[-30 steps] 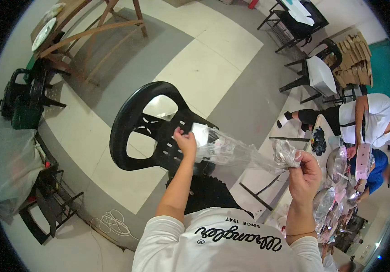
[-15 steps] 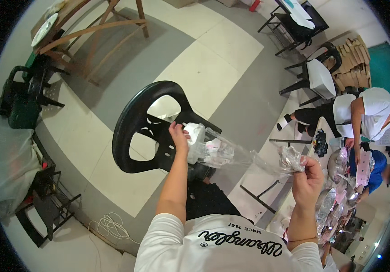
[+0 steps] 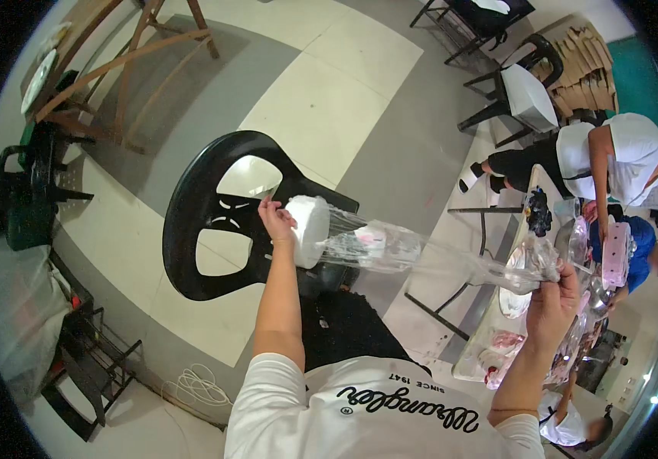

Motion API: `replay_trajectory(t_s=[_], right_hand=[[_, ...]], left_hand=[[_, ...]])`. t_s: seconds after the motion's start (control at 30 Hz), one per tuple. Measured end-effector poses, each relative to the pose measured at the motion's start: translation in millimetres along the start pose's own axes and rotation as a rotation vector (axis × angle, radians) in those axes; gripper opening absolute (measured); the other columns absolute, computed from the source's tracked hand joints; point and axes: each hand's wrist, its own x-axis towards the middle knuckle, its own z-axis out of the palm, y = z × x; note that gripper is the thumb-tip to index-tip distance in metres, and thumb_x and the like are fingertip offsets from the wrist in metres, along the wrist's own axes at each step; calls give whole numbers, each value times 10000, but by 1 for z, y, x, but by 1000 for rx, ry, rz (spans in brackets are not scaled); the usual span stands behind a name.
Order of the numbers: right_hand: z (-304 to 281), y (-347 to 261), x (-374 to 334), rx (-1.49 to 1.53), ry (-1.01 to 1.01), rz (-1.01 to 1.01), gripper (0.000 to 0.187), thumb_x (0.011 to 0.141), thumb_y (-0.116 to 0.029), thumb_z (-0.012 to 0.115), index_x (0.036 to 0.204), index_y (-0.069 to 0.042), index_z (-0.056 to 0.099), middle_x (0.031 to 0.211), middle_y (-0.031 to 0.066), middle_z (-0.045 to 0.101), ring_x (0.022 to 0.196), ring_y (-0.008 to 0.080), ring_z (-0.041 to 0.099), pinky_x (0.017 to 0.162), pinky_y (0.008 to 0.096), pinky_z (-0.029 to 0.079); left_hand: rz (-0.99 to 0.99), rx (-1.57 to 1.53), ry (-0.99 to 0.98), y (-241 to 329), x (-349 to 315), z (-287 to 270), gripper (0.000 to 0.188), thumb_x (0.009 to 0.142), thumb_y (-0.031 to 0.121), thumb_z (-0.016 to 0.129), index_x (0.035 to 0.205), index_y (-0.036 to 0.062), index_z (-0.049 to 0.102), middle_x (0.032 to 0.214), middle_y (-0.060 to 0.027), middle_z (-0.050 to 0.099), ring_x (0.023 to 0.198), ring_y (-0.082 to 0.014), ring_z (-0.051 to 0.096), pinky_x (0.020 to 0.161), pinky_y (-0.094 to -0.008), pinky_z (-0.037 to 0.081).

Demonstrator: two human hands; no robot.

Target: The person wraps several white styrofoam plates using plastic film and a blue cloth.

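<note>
A white, round, thick block (image 3: 307, 232) is at the left end of a clear plastic bag (image 3: 386, 246). My left hand (image 3: 276, 222) grips its left side, fingers bent over the edge. What the block is made of I cannot tell. Stretched to the right, the bag has something pale with pink and green spots showing through its middle. My right hand (image 3: 553, 304) pinches the bag's gathered end, fingers closed on the crumpled plastic. Just beyond and beneath the block is a black plastic chair (image 3: 183, 218) with large openings in its back.
On the right a long table (image 3: 473, 358) bears foil-like trays, a black bag (image 3: 538, 213) and pink items. Two people (image 3: 635, 153) work along it; another sits lower right. A white-seated chair (image 3: 529, 99) stands far right, a wooden trestle (image 3: 126, 84) far left. A cable (image 3: 197, 385) coils on the floor.
My right hand has moved right, pulling the bag longer and tauter. The white block and left hand have shifted slightly left in view, and more of the block's round side shows.
</note>
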Motion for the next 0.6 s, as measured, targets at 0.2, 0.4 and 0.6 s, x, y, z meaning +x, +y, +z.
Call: replay_trajectory(t_s=[0.2, 0.4, 0.6], right_hand=[[-36, 8, -1, 32, 12, 16, 255, 836, 43, 467, 1090, 22, 490, 1044, 100, 578, 932, 151, 569, 844, 278, 457], [-31, 4, -2, 56, 137, 15, 272, 840, 30, 471, 1112, 22, 486, 1057, 112, 583, 935, 163, 585, 837, 288, 475], [-11, 3, 2, 128, 47, 56, 248, 810, 63, 492, 1050, 8, 514, 1026, 107, 583, 926, 176, 578, 824, 303, 469]], left_hand=[[-7, 99, 20, -1, 6, -1, 329, 866, 162, 442, 1178, 88, 373, 864, -31, 438, 463, -77, 423, 295, -215, 326], [72, 165, -14, -8, 12, -6, 340, 854, 148, 459, 1173, 52, 392, 870, -45, 452, 455, -70, 402, 298, -207, 309], [72, 367, -22, -19, 14, -16, 364, 848, 160, 481, 1193, 90, 389, 924, -30, 449, 509, -74, 414, 366, -203, 333]])
